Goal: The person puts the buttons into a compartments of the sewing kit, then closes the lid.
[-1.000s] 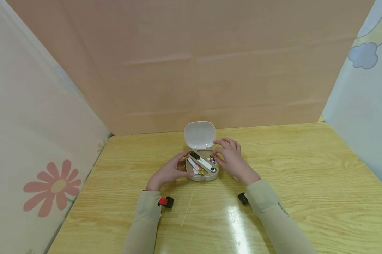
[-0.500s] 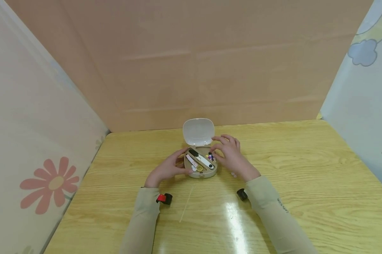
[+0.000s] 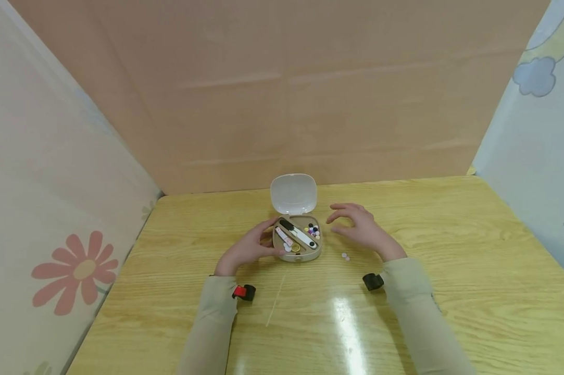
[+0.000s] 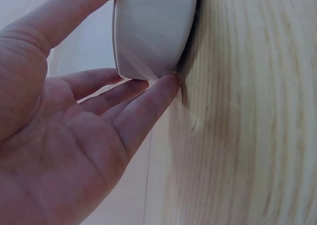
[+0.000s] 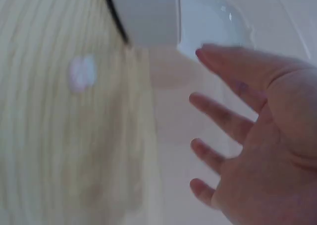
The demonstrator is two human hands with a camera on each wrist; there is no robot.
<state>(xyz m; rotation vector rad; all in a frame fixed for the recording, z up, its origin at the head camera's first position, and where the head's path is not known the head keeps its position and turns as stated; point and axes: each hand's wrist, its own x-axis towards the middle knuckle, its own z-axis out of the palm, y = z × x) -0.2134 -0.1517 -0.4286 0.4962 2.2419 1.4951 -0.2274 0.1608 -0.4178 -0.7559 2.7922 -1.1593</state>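
A small beige sewing box (image 3: 302, 257) stands on the table with its translucent lid (image 3: 293, 194) raised. My left hand (image 3: 250, 249) holds the box by its left side, thumb at the front and fingers behind; the left wrist view shows fingertips against its wall. A slim black-and-white tool (image 3: 298, 233) lies diagonally across the middle. Left of it are a white-and-pink strip (image 3: 284, 236), a yellow ring (image 3: 296, 248) and white discs. Several mixed buttons (image 3: 313, 230) fill part of the right compartment. To the right of the box, my right hand (image 3: 362, 229) hovers, fingers spread, holding nothing.
Two small pale pink pieces (image 3: 345, 256) lie on the wooden table (image 3: 450, 250), right of the box. A thin pale stick-like line (image 3: 275, 302) lies in front. A brown-pink sheet (image 3: 282, 104) hangs behind, with patterned walls at both sides.
My right hand has left the button compartment and moved right, away from the box, uncovering the buttons and the pale pieces on the table. The left hand keeps its hold.
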